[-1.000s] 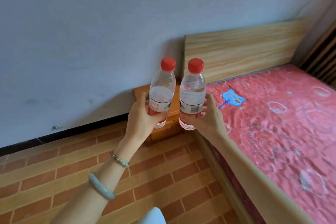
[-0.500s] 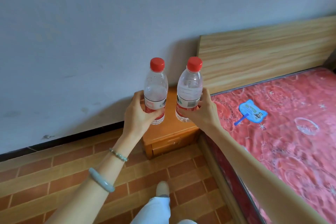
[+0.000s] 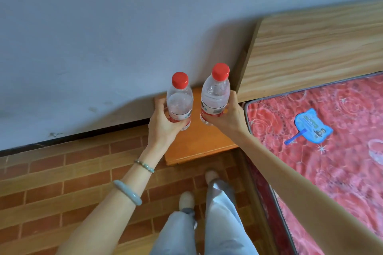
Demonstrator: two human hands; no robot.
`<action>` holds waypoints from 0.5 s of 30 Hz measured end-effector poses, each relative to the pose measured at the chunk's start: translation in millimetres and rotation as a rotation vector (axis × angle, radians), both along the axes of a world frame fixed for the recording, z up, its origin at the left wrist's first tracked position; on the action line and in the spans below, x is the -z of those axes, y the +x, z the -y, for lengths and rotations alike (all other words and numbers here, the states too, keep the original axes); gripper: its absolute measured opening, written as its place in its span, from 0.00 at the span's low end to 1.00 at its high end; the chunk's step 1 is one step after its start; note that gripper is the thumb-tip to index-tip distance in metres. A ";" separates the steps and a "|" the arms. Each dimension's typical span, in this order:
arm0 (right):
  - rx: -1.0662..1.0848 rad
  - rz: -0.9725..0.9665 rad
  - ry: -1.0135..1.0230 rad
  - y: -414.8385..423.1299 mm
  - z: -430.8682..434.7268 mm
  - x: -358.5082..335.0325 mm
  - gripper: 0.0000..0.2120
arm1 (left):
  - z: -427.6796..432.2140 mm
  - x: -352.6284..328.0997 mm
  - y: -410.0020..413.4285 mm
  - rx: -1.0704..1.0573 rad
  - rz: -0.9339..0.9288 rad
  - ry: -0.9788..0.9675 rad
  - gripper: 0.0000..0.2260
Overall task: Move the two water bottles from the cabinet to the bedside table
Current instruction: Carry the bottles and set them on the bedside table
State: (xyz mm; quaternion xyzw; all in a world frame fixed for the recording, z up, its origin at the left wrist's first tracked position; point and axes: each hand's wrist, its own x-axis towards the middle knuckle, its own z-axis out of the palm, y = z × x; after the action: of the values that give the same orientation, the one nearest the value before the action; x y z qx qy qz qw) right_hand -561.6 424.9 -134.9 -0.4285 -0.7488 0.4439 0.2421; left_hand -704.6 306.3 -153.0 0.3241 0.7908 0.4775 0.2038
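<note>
Since a moment ago I've stepped closer, so the orange bedside table (image 3: 199, 143) now sits right under my hands and my feet show at six o'clock. My left hand (image 3: 163, 126) is wrapped tight around the left bottle (image 3: 179, 103) and my right hand (image 3: 226, 116) around the right bottle (image 3: 215, 97), both arms stretched toward twelve o'clock. Both red-capped bottles stand upright, partly filled with clear water, above the tabletop; I cannot tell whether they touch it.
</note>
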 end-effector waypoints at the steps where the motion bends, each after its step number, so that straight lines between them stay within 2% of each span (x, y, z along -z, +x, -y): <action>1: -0.017 0.007 -0.016 -4.6 -8.7 9.6 0.34 | -6.3 8.6 -2.5 -0.013 0.018 -0.015 0.32; 9: -0.152 0.082 -0.115 -19.1 -76.8 91.4 0.34 | -53.7 85.9 -7.4 -0.095 0.151 -0.107 0.33; 15: -0.236 0.108 -0.151 -31.8 -116.5 177.1 0.31 | -89.7 164.7 -11.1 -0.105 0.219 -0.097 0.33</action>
State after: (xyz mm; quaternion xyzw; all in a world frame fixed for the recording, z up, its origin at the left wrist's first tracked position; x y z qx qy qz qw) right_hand -593.5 541.4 -312.0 -0.3778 -0.7704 0.5005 0.1148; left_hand -715.7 396.0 -317.8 0.2182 0.8019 0.4810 0.2791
